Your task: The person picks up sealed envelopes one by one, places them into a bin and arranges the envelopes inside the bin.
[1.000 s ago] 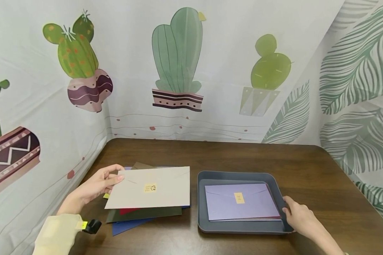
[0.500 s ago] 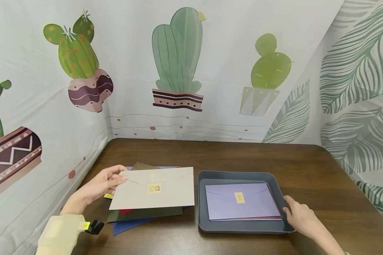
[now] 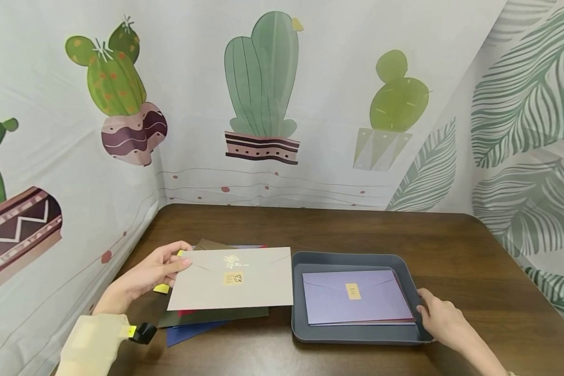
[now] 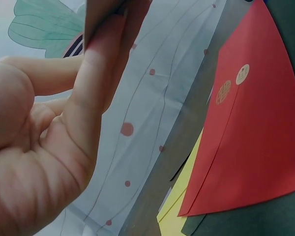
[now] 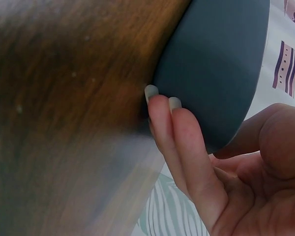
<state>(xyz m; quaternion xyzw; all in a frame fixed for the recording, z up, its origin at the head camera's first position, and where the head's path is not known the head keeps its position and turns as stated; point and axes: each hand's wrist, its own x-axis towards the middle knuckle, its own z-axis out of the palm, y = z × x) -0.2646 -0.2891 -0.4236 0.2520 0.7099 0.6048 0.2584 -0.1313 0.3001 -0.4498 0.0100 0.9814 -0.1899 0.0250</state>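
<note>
My left hand point(image 3: 155, 271) pinches a pale cream envelope point(image 3: 258, 282) by its upper left corner, thumb on top and fingers beneath. The envelope has a small yellowish sticker and hangs over a loose pile of coloured envelopes; its right edge reaches the tray's left rim in the head view. My right hand point(image 3: 444, 318) grips the right wall of a dark grey tray point(image 3: 298, 308), thumb over the rim and fingertips against the outer side point(image 5: 211, 64). Inside the tray lies a lilac envelope point(image 3: 329, 308) with a yellow sticker, red and pale edges showing underneath.
Under the cream envelope, the pile shows a dark green envelope point(image 3: 244, 312), a blue one point(image 3: 188, 334), a brown one point(image 3: 211, 244) and a yellow corner point(image 3: 161, 288). A red envelope point(image 4: 250, 132) tops it in the left wrist view. Cactus-print cloth point(image 3: 329, 104) hangs behind the wooden table point(image 3: 357, 230).
My left hand has carried the cream envelope a little to the right, toward the tray. My right hand and the tray have stayed put.
</note>
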